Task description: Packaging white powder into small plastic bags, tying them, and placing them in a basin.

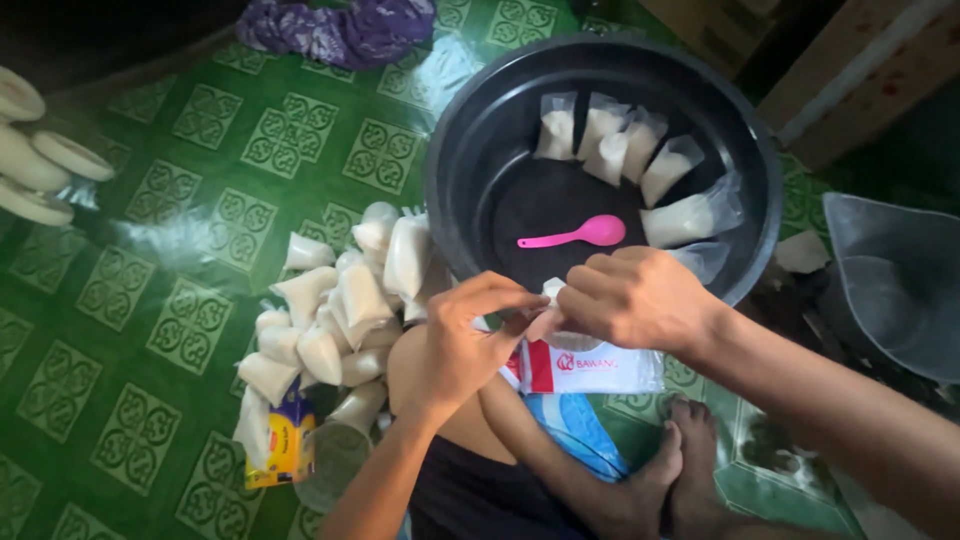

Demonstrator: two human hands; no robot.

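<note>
Head view, looking down: the left hand (462, 345) and right hand (630, 298) meet, fingers pinched together on the neck of a small clear plastic bag of white powder (552, 298) held between them, just at the near rim of a large black plastic basin (455, 190). If the pinch loosens, the powder would likely spill onto the green patterned floor (190, 260).

Pink spoon (578, 235) in black basin (455, 150); purple cloth (335, 28) on green floor (150, 300).
</note>
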